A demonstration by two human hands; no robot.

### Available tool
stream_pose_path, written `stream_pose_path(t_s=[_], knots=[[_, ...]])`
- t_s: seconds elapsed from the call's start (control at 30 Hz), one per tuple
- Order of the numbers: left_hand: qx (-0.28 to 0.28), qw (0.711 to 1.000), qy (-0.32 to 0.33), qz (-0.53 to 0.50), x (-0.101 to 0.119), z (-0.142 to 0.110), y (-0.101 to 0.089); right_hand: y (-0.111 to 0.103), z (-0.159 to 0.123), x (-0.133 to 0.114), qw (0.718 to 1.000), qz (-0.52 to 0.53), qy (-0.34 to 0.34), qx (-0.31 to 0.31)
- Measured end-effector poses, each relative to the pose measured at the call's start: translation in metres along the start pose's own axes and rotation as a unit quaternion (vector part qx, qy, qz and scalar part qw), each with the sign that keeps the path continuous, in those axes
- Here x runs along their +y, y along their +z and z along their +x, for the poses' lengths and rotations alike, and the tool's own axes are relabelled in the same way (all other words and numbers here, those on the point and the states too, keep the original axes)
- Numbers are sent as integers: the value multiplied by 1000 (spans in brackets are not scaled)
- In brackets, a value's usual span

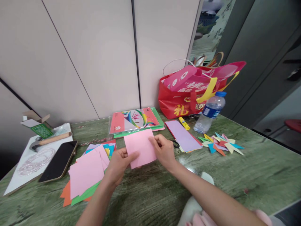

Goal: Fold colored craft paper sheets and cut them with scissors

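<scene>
A: And we're on the pink sheet (142,147), right in the middle, held up above the tabletop (145,196)! How are the hands placed?

B: Both are on it! The left hand (120,161) pinches the lower left side, thumb laid across the front, fingers curled at the edge and behind. The right hand (164,152) pinches the opposite side near the upper corner, between thumb and fingers.

A: Lovely spread of colour to the left: a paper pile (87,171) with pink squares on top, green and orange poking out below.

B: And past that pile, a dark phone (58,161) and a hammer (53,139) (yes, a hammer, among all this paper!), with a small green-and-white box (41,127) standing behind.

A: Straight ahead, beyond the sheet, lies the paper pack (135,119) with its coral cover.

B: Over on the right, lilac paper (183,136) lies flat, a yellow glue stick (184,123) just beyond it, then a water bottle (210,113) upright before the red bag (175,102), and pointed paper pieces (221,143) clustered nearer us!
</scene>
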State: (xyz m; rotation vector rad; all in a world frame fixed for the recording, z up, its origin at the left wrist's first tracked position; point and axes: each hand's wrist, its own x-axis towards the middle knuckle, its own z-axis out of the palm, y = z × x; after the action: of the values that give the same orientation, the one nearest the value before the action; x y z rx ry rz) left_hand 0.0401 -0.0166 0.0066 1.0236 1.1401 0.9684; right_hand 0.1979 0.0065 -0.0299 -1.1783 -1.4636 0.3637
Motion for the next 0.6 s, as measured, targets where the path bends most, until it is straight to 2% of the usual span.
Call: stream_pose_path(t_s=[0.23,0.47,0.6], knots=[[-13,999,40,-19,3,0,-4,-3,0,-5,1000,-2,-6,0],[4,999,37,-14,0,0,-8,-4,1,-5,1000,-1,-17,1],[-6,999,34,-25,-1,1,-8,-3,1,-2,999,0,-42,19]])
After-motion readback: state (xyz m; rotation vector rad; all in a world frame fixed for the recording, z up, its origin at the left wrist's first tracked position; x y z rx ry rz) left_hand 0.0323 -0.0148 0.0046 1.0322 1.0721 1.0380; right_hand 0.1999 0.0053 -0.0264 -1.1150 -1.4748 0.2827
